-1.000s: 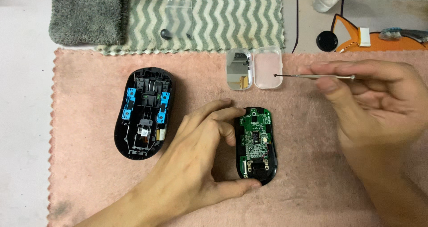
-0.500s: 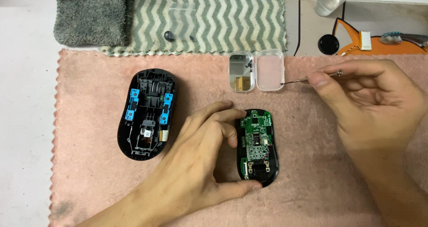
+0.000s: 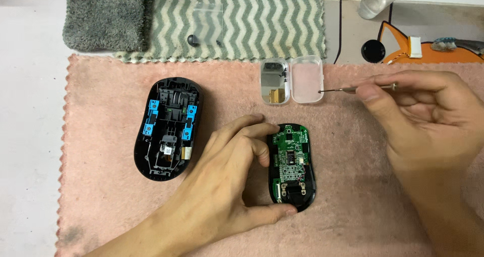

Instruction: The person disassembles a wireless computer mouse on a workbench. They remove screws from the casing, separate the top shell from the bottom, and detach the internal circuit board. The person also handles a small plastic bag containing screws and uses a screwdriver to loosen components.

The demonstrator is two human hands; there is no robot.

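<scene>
My left hand grips the black lower half of a computer mouse by its left side and near end; its green circuit board faces up. My right hand pinches a thin metal screwdriver whose tip points left, over the lid of a small clear plastic case lying open on the pink towel. The mouse's black upper shell, with blue clips inside, lies upturned to the left of my left hand, untouched.
A pink towel covers the work area. Behind it lie a green-and-white zigzag cloth with a small clear bag and a dark round part, a grey cloth, and an orange mat at back right.
My right hand has drawn the screwdriver slightly to the right, so its tip sits over the case's lid edge. My left hand stays on the mouse base.
</scene>
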